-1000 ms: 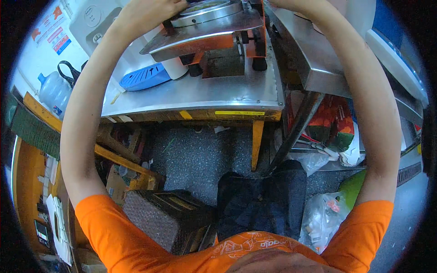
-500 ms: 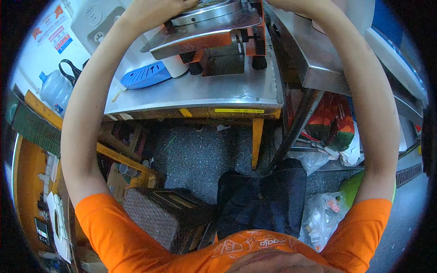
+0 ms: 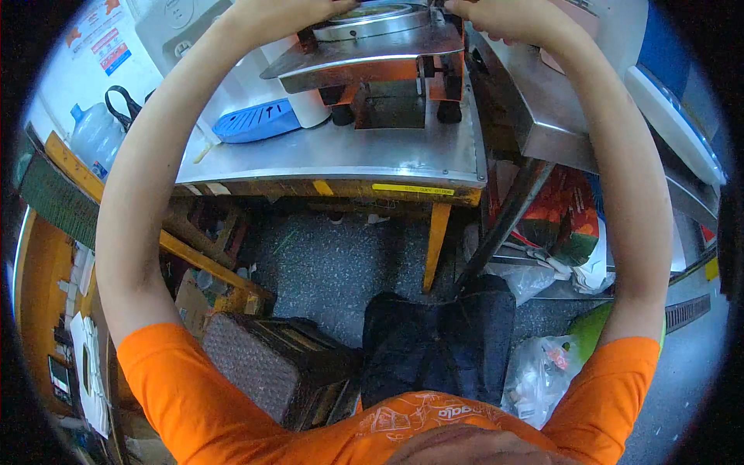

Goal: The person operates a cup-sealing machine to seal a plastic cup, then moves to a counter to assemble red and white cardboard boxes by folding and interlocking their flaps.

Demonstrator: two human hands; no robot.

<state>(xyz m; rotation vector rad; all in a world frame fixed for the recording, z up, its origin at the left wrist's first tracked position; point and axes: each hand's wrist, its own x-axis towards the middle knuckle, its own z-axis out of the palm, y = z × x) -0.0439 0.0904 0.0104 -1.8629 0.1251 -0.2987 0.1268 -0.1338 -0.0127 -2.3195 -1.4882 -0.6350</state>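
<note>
left hand (image 3: 291, 9) lay on metal machine (image 3: 372, 50) at 12 o'clock, fingers cut off, grip unclear | right hand (image 3: 504, 17) curled on machine's right edge | blue lid (image 3: 252, 120) at 10 o'clock on steel table (image 3: 341, 159)

L hand (image 3: 283, 12) & R hand (image 3: 504, 17) sit a bit further apart on the metal machine (image 3: 372, 46) vs 1 s ago. Round plate (image 3: 372, 15) between them shows more. View has tipped: steel table (image 3: 325, 151) edge reads lower in frame.
</note>
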